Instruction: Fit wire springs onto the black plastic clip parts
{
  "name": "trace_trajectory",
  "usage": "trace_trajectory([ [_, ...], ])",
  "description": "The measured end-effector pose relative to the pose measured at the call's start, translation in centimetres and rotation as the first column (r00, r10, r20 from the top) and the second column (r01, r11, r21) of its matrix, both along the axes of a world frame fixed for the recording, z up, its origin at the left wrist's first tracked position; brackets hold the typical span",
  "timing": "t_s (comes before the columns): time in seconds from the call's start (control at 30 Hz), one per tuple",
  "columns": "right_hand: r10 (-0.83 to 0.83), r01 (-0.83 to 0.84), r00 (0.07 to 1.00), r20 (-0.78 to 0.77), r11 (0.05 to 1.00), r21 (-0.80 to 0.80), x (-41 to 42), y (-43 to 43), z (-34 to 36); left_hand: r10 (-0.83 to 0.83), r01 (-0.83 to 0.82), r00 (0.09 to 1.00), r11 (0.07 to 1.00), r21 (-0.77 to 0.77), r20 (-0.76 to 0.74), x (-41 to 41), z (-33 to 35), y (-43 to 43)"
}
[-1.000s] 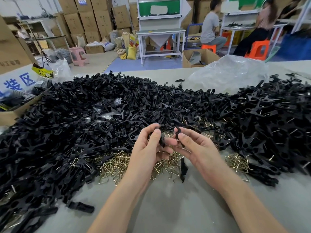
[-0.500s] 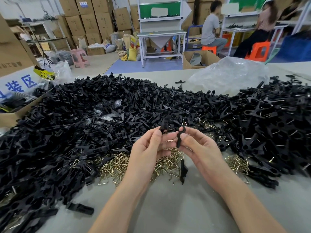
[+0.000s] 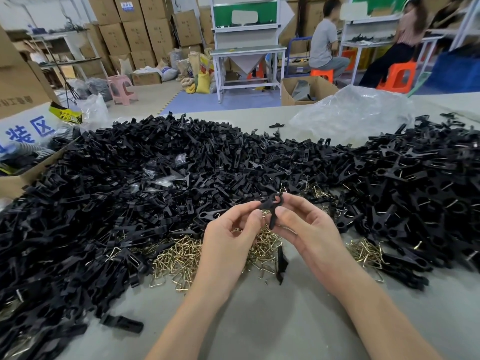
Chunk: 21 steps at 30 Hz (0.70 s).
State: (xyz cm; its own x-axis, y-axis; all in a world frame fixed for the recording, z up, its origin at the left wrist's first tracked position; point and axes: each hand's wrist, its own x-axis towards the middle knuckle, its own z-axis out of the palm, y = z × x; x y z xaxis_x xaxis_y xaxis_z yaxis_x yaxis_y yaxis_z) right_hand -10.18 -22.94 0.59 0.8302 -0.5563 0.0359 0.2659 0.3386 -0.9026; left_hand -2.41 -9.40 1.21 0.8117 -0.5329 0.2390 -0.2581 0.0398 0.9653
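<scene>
Clip parts (image 3: 155, 178): matt black plastic. Springs (image 3: 181, 253): shiny brass-coloured wire. Table (image 3: 259, 320): dull grey, smooth. Bag (image 3: 350, 118): clear glossy film.

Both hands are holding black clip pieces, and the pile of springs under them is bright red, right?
No. The head view shows the pile of springs is gold, not red. The left hand and right hand do hold black clip pieces over it.
</scene>
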Motion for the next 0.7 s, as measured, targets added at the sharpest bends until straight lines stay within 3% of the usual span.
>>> trace_trajectory([
  [0.43, 0.003, -0.003, 1.0, 0.018, 1.0, -0.007, -0.05, 0.16, 0.16, -0.028, 0.028, 1.0, 0.999, 0.024, -0.007, 0.07, -0.25, 0.06],
  [0.7, 0.124, -0.119, 0.99, 0.07, 0.99, -0.072, -0.4, -0.23, 0.14, -0.038, 0.03, 0.993, 0.996, 0.081, 0.109, 0.56, -0.61, 0.53],
])
